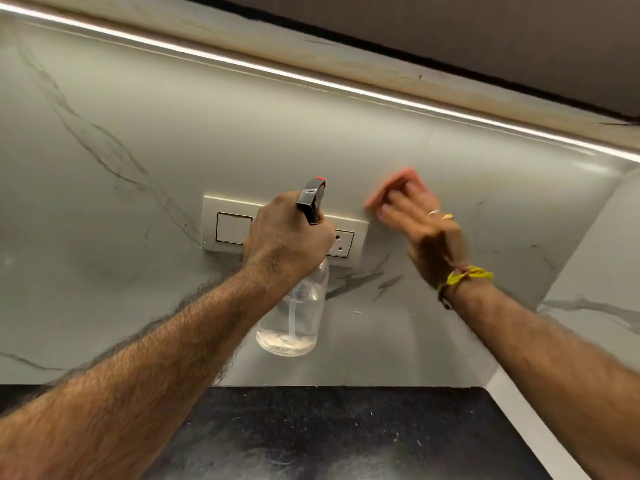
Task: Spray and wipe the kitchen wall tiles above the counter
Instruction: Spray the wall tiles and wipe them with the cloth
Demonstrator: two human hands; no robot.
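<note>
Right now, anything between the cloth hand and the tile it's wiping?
Nothing visible. The right hand presses the pink cloth flat against the grey marble-look wall tile. The white switch-and-socket plate sits just left of it, near the cloth's edge.

Two bare forearms reach in from the bottom edge, with no sleeves in sight. Both forearms are hairy, and the hair runs down to the wrists and onto the back of the left hand (pixel 287 233). The right hand (pixel 424 230) wears two thin rings (pixel 440 214) on neighbouring fingers, one silver-coloured and one gold-coloured. Around the right wrist is a yellow thread band (pixel 464 276), knotted, with short frayed ends sticking out to the side. Just below it sits a darker band, partly hidden by the wrist. The left wrist is bare.
</note>
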